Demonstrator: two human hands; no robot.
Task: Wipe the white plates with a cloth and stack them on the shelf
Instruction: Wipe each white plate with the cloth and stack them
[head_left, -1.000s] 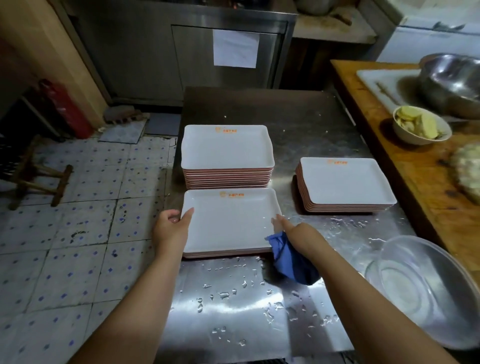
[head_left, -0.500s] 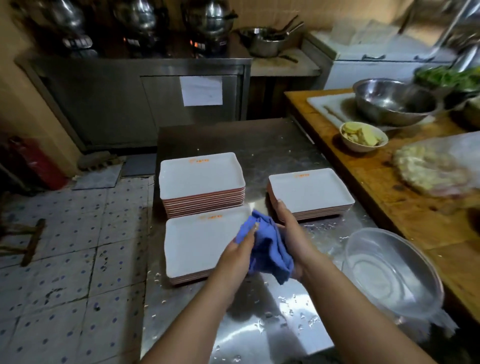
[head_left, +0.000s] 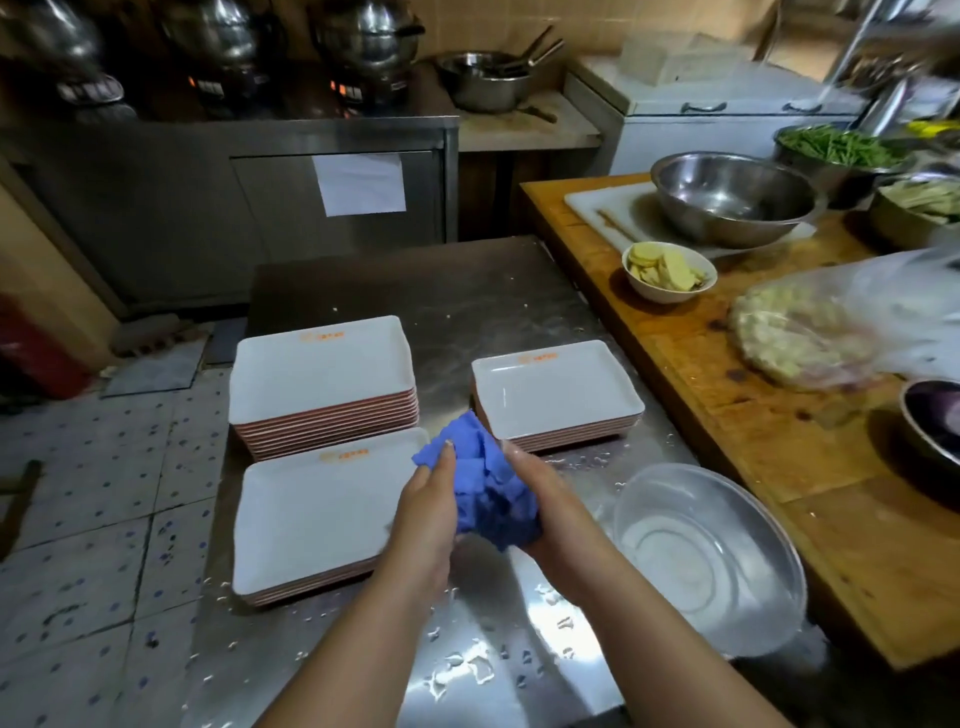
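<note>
Blue cloth (head_left: 485, 488) bunched between left hand (head_left: 427, 512) and right hand (head_left: 553, 506), both gripping it; nearest plate (head_left: 317, 512) lies just left, lower centre, long axis across the frame.

Commercial kitchen, dim warm light. Under the hands, wet steel table (head_left: 467, 312) with water droplets. Left of the hands, tiled floor (head_left: 104, 519), pale with blue specks, dirty grout. Far ahead, steel cabinet (head_left: 208, 208) with paper sheet (head_left: 359, 183) taped on its door; three steel pots (head_left: 363, 47) on top. Beige tiled wall (head_left: 519, 21) behind. Right of the hands, wooden counter (head_left: 779, 441) touching the table edge, holding a white cutting board (head_left: 597, 208). White chest unit (head_left: 727, 130) far right ahead. Red object (head_left: 36, 353) far left, blurred.
</note>
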